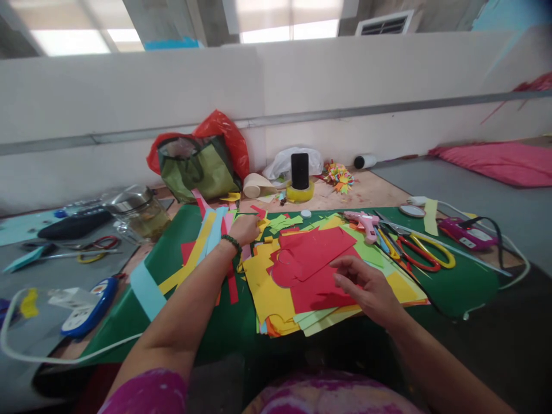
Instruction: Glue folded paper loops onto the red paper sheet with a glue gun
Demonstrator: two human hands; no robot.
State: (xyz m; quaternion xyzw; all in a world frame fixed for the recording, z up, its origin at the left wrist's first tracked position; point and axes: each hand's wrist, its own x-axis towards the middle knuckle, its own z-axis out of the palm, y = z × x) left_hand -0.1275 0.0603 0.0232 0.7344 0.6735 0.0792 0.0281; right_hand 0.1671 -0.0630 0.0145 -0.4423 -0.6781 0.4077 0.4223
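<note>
My left hand point(245, 229), with a dark beaded bracelet on its wrist, reaches down among small yellow and red paper scraps beside several coloured paper strips point(200, 244). Its fingertips are hidden, so I cannot see whether it holds anything. My right hand point(366, 287) hovers over the right side of a red paper sheet point(319, 290), fingers loosely bent and apart, nothing in them. Another red sheet point(319, 247) and a rounded red cut-out point(286, 269) lie on top of yellow paper point(269, 287) and a stack of green and yellow sheets.
Right of the papers lie a pink glue gun point(365, 223), scissors with red and yellow handles point(426, 253) and a purple box with a cord point(468, 233). A phone point(300, 171) stands behind. At left are a glass jar point(140, 214) and a blue-white power strip point(90, 307).
</note>
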